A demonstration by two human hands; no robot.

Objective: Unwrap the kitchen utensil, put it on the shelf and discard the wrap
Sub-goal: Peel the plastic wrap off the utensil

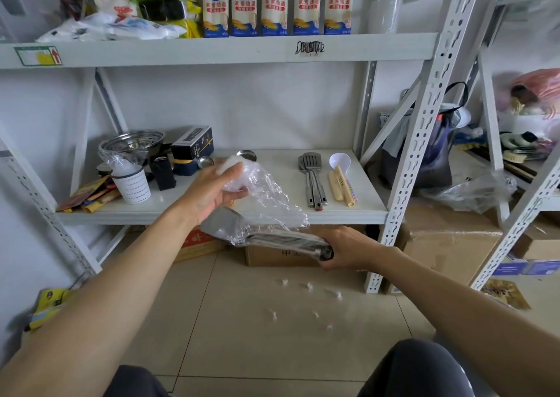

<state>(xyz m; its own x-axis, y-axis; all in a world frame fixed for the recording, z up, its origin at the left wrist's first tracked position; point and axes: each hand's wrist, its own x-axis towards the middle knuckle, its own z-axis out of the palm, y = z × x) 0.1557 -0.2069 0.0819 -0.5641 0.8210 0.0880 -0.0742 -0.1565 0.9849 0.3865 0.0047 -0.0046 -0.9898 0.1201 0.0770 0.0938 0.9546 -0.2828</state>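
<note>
A steel spatula (221, 222) lies level in the air, just below the front edge of the lower shelf (272, 213). My right hand (348, 249) grips the end of its handle. Clear plastic wrap (266, 196) still clings to the handle and streams up from the blade. My left hand (212, 190) is closed on the bunched upper end of that wrap, above the blade.
On the lower shelf lie unwrapped slotted spatulas (312, 181), a white ladle (341, 161) and wooden sticks (341, 189), with steel bowls (131, 143) and a white holder (131, 184) at the left. Cardboard boxes (281, 255) stand under it. Small wrap scraps (306, 302) dot the tiled floor.
</note>
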